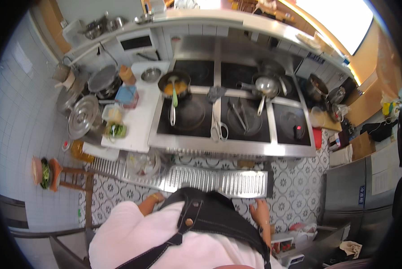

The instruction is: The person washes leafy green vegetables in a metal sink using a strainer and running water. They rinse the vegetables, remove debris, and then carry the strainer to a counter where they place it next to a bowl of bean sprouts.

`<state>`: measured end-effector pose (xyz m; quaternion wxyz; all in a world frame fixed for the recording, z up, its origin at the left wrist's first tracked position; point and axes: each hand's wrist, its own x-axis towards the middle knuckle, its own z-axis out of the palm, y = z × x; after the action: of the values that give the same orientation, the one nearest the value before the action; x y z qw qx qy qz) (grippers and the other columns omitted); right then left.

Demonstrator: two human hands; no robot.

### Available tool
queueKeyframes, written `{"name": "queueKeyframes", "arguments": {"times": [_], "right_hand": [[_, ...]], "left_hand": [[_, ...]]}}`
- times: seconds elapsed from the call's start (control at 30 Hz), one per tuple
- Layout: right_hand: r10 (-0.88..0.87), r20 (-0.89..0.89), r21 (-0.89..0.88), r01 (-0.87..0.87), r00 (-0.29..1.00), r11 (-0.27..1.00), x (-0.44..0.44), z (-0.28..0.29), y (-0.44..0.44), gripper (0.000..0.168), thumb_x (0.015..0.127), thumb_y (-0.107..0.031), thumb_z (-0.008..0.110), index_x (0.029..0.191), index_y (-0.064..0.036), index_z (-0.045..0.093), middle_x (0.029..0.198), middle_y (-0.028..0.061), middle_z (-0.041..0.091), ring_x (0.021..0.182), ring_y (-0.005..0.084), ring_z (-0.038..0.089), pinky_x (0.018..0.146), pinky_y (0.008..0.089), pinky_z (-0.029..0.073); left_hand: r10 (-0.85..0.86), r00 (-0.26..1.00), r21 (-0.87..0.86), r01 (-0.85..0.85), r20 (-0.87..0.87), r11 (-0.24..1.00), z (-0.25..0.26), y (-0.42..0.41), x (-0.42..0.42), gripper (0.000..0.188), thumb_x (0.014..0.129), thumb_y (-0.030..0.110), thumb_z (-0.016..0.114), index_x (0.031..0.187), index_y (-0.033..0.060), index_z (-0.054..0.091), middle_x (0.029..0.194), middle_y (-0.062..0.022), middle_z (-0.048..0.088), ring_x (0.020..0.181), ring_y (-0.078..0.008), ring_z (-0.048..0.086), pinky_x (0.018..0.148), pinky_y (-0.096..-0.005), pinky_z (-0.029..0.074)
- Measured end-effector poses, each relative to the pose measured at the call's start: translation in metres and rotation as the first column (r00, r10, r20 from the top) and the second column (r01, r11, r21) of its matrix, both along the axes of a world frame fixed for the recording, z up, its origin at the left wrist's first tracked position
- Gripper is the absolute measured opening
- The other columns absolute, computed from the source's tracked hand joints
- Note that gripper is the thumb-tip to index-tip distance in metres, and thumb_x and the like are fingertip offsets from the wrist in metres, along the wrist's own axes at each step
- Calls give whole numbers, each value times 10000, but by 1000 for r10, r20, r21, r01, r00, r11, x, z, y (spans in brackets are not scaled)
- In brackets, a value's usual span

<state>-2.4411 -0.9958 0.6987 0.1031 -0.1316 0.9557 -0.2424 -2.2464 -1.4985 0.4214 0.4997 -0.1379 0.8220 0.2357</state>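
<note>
My left hand (158, 197) hangs by my side, partly hidden at my apron's edge; its fingers cannot be made out. My right hand (260, 206) hangs low on the other side, fingers slightly apart, holding nothing visible. Before me stands a steel cooktop (201, 144). A frying pan (184, 78) with orange-yellow food sits at its left, a green-handled spatula (175, 99) resting in it. Kitchen scissors (217, 130) lie at the front edge, metal tongs (239, 116) on the middle burner. A steel strainer or ladle (267, 86) rests on a pan at the back right.
Left of the cooktop, a white counter (138, 121) carries a steel bowl (151, 74), a blue container (127, 95) and a container of chopped greens (116, 130). Below is a floor grate (194, 180) with a clear waste bin (142, 164). A steel fridge (345, 188) stands right; a wooden stool (71, 178) stands left.
</note>
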Motion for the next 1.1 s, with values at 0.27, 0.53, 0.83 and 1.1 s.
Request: {"name": "queueKeyframes", "arguments": {"times": [0.27, 0.53, 0.83, 1.1], "right_hand": [[148, 361, 115, -201, 921, 973, -25, -80, 4, 454, 771, -344, 630, 1081, -16, 583, 1023, 261, 585, 976, 397, 551, 834, 445, 452], [6, 309, 142, -52, 951, 989, -70, -99, 16, 443, 780, -341, 618, 1063, 0, 591, 975, 222, 621, 930, 375, 586, 824, 424, 461], [-137, 507, 221, 25, 851, 975, -81, -191, 81, 412, 760, -340, 594, 999, -6, 635, 939, 195, 644, 916, 335, 613, 821, 409, 470], [-173, 467, 301, 28, 867, 953, -133, -274, 198, 394, 754, -329, 583, 974, -9, 649, 929, 194, 649, 914, 326, 617, 823, 402, 471]], "left_hand": [[525, 849, -23, -527, -65, 850, 91, 17, -43, 439, 768, 384, 562, 954, -4, 647, 970, -192, 640, 887, -313, 616, 811, -372, 478], [417, 890, -56, -433, -182, 900, 36, -13, -69, 419, 782, 357, 544, 961, -7, 650, 952, -199, 640, 865, -297, 623, 803, -378, 477], [676, 669, 117, -679, -308, 725, 48, 4, -106, 426, 734, 349, 586, 984, 9, 643, 986, -186, 641, 921, -313, 612, 834, -363, 468], [137, 947, -107, -174, -289, 979, -5, 64, -76, 415, 791, 372, 517, 1025, 53, 644, 1091, -195, 601, 1012, -329, 577, 885, -394, 440]]}}
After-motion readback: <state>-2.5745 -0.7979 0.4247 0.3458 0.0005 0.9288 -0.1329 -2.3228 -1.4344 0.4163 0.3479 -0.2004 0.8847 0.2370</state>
